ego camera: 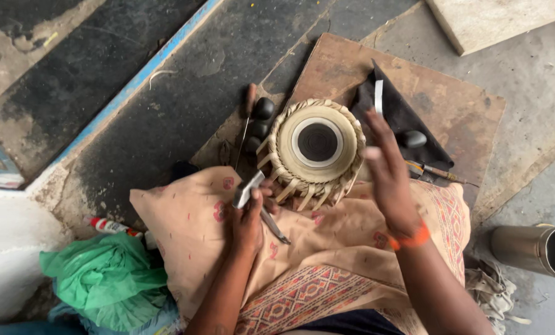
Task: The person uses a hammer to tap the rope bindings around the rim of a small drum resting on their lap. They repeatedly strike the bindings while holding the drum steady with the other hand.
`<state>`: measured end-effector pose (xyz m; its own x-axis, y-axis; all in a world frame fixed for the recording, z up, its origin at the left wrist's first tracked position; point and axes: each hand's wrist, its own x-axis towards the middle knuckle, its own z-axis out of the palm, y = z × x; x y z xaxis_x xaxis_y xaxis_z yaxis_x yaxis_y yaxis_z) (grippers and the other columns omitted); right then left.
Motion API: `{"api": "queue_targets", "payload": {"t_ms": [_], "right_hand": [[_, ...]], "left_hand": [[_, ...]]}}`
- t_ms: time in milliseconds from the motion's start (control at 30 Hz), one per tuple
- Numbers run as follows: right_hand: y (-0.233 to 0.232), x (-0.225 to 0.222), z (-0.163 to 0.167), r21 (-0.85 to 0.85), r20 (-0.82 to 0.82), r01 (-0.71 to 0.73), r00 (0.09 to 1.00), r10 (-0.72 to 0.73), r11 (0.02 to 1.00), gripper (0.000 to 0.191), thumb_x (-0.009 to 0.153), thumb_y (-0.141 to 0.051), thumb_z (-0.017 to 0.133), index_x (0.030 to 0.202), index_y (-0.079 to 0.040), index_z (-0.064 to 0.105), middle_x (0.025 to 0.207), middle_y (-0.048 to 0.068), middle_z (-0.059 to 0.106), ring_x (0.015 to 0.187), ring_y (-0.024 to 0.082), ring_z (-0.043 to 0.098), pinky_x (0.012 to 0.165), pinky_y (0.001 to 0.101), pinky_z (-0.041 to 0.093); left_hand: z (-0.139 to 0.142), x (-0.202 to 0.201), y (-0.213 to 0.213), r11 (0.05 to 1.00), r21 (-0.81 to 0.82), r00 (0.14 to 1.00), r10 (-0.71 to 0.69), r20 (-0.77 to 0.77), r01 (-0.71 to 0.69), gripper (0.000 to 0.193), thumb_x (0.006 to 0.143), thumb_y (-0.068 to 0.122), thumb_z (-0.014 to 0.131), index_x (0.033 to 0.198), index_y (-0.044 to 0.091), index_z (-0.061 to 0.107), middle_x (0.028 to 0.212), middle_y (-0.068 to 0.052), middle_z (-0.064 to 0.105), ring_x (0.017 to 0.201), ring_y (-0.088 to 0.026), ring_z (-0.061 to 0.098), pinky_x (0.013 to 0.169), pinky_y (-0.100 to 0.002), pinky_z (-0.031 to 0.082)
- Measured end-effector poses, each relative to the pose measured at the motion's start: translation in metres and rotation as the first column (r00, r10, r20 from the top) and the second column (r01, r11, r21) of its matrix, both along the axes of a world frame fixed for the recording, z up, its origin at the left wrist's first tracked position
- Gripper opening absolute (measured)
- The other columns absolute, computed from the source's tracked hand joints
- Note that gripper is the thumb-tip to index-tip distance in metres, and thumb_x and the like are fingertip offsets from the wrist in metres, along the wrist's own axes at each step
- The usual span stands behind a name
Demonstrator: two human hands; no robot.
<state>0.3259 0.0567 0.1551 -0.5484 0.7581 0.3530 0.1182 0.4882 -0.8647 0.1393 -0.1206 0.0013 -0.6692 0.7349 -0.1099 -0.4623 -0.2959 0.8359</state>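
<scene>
A small hand drum (pixel 315 152) with a pale skin head, a black centre spot and laced leather straps rests on a beige patterned cloth (pixel 302 260) over my lap. My left hand (pixel 247 218) sits at the drum's lower left side and grips a small metal hammer (pixel 250 190), whose handle points down to the right. My right hand (pixel 386 167) hovers by the drum's right edge with the fingers raised; a thin pale strip (pixel 378 97) stands above the fingertips, and whether the fingers pinch it is unclear.
A wooden board (pixel 438 93) lies under the drum with a black cloth (pixel 401 118), dark stones (pixel 263 108) and a hand tool (pixel 435 172). A metal cup (pixel 535 249) stands at right. A green bag (pixel 103 279) and a small tube (pixel 107 225) lie at left.
</scene>
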Motion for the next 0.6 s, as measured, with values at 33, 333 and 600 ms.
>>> {"api": "queue_targets", "payload": {"t_ms": [33,333,600], "right_hand": [[-0.010,0.005,0.001,-0.276,-0.266,-0.131,0.962,0.056,0.952,0.058,0.109,-0.049,0.048,0.159,-0.019,0.046,0.163,0.021,0.039,0.147,0.033,0.041,0.117,0.0449,0.035],[-0.025,-0.020,-0.007,0.572,0.360,-0.158,0.930,-0.073,0.805,0.061,0.101,-0.055,0.051,0.149,-0.018,0.054,0.163,0.015,0.039,0.128,0.029,0.056,0.113,0.0447,0.038],[-0.022,-0.008,-0.033,0.376,0.267,-0.172,0.961,0.071,0.911,0.049,0.102,-0.059,0.054,0.139,-0.027,0.056,0.167,0.007,0.040,0.146,0.025,0.047,0.126,0.0454,0.027]], "left_hand": [[-0.004,-0.001,0.000,1.000,-0.001,1.000,0.019,0.014,-0.019,0.038,0.098,0.031,0.065,0.121,0.001,0.062,0.100,-0.008,0.069,0.066,-0.014,0.062,0.059,-0.030,0.054],[-0.011,-0.004,0.003,0.991,-0.131,1.000,-0.025,0.014,0.026,0.043,0.091,0.037,0.065,0.120,0.006,0.061,0.092,-0.004,0.072,0.069,-0.016,0.067,0.060,-0.032,0.056],[-0.003,-0.003,0.002,0.995,-0.090,0.997,-0.039,-0.063,0.033,0.044,0.100,0.039,0.065,0.120,-0.001,0.062,0.098,-0.011,0.070,0.075,-0.016,0.070,0.065,-0.032,0.058]]}}
